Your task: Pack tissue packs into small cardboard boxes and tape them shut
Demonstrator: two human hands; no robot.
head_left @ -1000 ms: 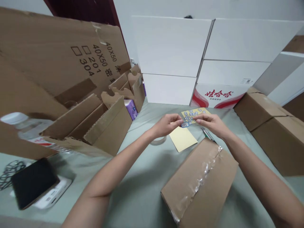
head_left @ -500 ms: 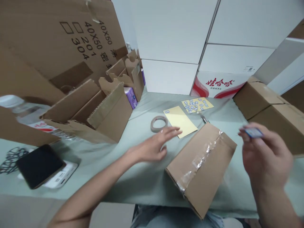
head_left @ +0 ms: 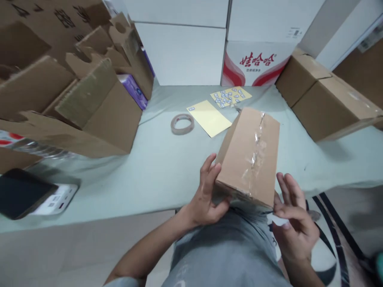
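Note:
A brown cardboard box, sealed with clear tape along its top, lies on the pale green table with its near end over the table's edge. My left hand grips the box's near left corner, fingers up its side and thumb under it. My right hand is at the near right corner with its fingers partly spread, and a small white sticker is pinched at its thumb. My grey-clad lap shows below the box.
Behind the box lie a tape roll, a plain yellow sheet and a yellow sheet of small stickers. Open cardboard boxes crowd the left; brown boxes stand right, white cartons behind. A phone lies near left.
Both hands left the sticker sheet, the right one carrying a sticker. The box has been pulled toward me and turned, and my left hand has taken hold of it. The camera tilted down.

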